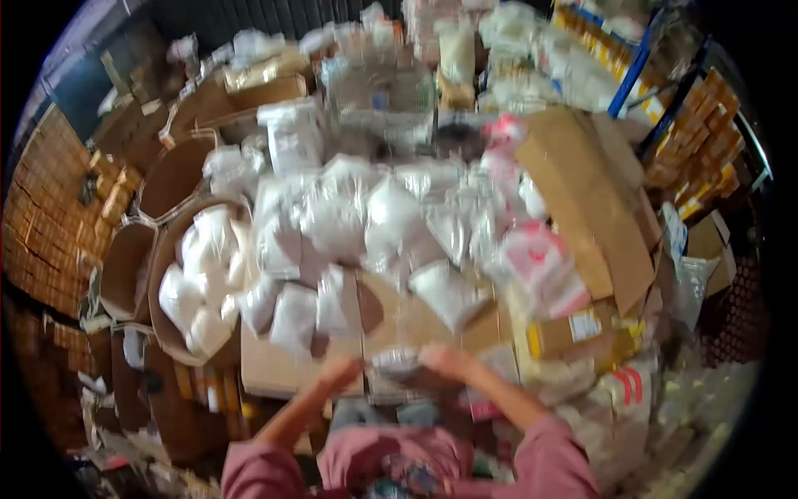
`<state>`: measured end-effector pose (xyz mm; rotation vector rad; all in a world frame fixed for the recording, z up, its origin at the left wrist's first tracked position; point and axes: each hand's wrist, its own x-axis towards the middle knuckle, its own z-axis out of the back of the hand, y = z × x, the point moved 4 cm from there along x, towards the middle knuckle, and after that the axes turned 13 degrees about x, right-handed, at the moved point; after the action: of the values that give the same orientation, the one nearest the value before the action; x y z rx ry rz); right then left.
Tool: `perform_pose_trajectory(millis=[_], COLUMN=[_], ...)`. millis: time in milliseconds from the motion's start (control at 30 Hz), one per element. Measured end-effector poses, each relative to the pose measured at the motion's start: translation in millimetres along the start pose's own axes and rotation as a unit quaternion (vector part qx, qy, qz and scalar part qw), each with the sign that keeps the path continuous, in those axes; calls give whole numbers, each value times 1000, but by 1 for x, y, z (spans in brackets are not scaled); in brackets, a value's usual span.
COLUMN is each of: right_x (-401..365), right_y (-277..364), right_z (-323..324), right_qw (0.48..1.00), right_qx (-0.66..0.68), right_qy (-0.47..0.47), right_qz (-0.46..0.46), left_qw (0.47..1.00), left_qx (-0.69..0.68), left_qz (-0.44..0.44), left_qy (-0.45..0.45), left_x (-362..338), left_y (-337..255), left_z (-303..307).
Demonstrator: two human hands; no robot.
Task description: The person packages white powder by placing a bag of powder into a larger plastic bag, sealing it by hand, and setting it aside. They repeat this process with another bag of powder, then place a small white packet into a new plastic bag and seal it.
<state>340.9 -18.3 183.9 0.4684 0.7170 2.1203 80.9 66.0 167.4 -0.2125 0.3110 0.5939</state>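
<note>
A small clear plastic bag (394,363) with whitish contents is stretched between my hands at the near edge of a cardboard surface (391,320). My left hand (342,371) is closed at the bag's left end. At its right end, my right hand (445,362) is closed too. Motion smears the fingers of both hands. Several filled white plastic bags lie just beyond, including one (450,294) ahead of my right hand and one (293,319) ahead of my left. A larger pile of white bags (399,216) is behind them.
On the left stands an open cardboard box (155,299) with white bags inside. To the right are a pink-and-white bag (542,264), a leaning cardboard sheet (586,200) and a yellow-taped carton (569,331). Blue shelving (636,66) rises at the back right.
</note>
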Motion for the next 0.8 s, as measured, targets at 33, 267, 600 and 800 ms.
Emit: perform_pose_trajectory(millis=[33,267,600,800], right_x=[-7,-17,5,-5], right_y=[0,11,7,11], right_z=[-5,-12,-62,-63], right_qw=[999,933,864,848], right_qx=[-48,176,144,106], right_qy=[19,-189,-304,-285], right_qz=[-3,-250,-375,-435], left_qw=[999,971,928,894], left_qx=[10,-184,-154,-158], left_qz=[-25,74,306,390], left_qy=[-20,-134,-147,-152], left_x=[-8,-14,0,24], left_y=[-13,-45,-78,-73], left_z=[19,14,9,-25])
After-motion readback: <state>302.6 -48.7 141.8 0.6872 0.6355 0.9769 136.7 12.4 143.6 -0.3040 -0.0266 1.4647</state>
